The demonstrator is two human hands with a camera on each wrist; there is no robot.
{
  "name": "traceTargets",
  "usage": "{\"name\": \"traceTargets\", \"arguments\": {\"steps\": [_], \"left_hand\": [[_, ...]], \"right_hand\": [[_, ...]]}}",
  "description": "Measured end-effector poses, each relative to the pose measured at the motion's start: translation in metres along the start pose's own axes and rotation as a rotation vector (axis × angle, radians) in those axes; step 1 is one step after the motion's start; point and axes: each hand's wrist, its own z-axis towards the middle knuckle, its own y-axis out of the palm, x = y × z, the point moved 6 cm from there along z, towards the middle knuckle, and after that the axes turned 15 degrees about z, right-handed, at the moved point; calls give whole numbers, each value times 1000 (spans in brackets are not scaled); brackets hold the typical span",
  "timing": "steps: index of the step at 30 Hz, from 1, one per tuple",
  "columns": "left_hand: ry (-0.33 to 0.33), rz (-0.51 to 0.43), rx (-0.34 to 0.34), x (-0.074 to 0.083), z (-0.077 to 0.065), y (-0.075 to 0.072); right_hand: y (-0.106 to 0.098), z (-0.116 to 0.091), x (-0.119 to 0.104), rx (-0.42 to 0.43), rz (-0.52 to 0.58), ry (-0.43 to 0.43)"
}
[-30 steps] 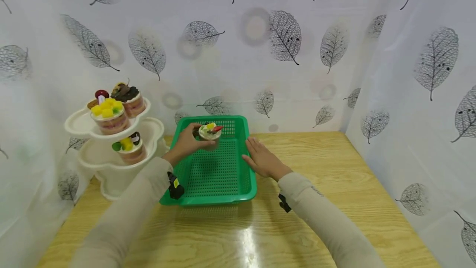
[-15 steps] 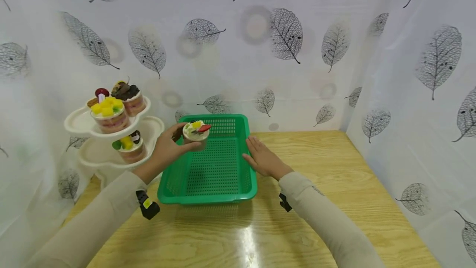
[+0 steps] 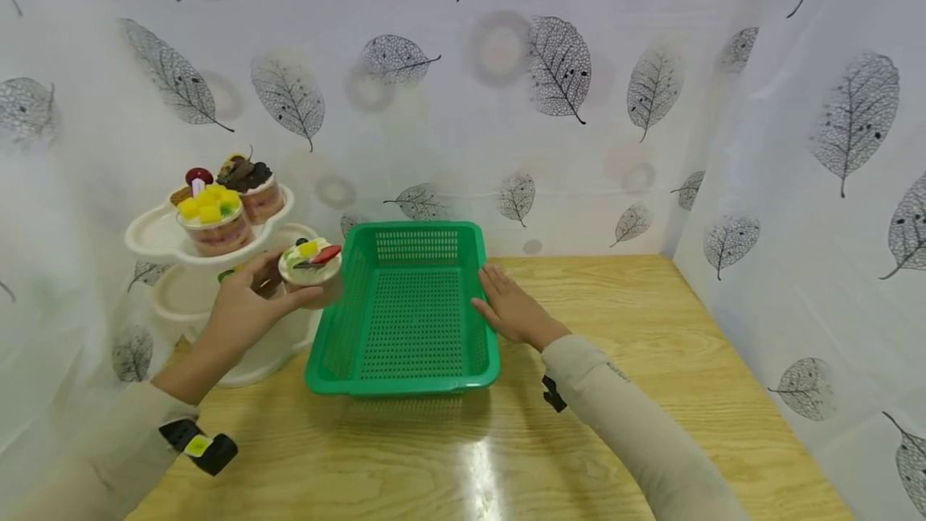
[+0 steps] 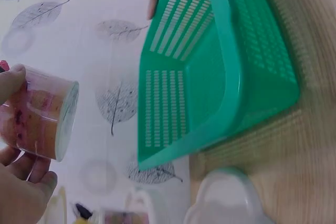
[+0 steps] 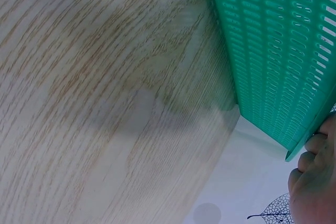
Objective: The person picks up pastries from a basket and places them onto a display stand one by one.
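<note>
My left hand [image 3: 242, 304] grips a clear dessert cup [image 3: 313, 273] topped with cream, yellow fruit and a red piece. Layers of cake show through the cup wall in the left wrist view, with the thumb on one side and fingers on the other. The cup is in the air between the green basket [image 3: 412, 386] and a white tiered stand [image 3: 155, 238]. On the basket's right rim rests my right hand [image 3: 515, 313], its fingers straight. In the right wrist view, its fingertips touch the green rim from outside.
On the stand's upper tier are a cup with yellow cubes [image 3: 215, 223] and a chocolate-topped cup [image 3: 253, 185]. Another cup on the lower tier is mostly hidden behind my left hand. A leaf-patterned curtain [image 3: 463, 127] closes off the back and sides of the wooden table [image 3: 622, 328].
My left hand has carried the dessert cup leftward, from above the basket to beside the stand. My right hand has stayed on the basket's rim.
</note>
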Motion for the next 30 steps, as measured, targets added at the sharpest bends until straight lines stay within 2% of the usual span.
{"name": "traceTargets", "arguments": {"steps": [6,9,13,15,21,26,30], "left_hand": [[-47,22,21,-18,-18,-24],[-54,70,68,-31,-27,-36],[-52,61,154,-47,-36,-50],[-66,55,169,-54,-40,-57],[-170,107,199,-80,-52,-75],[-207,111,244,-99,-61,-85],[-258,117,241,-118,-63,-89]], "right_hand": [[1,-1,1,0,11,2],[0,-2,0,0,17,3],[1,-3,0,-7,9,8],[1,-3,-1,-10,11,12],[1,-2,0,7,21,-12],[1,-2,1,-1,22,1],[0,-2,2,0,24,0]]}}
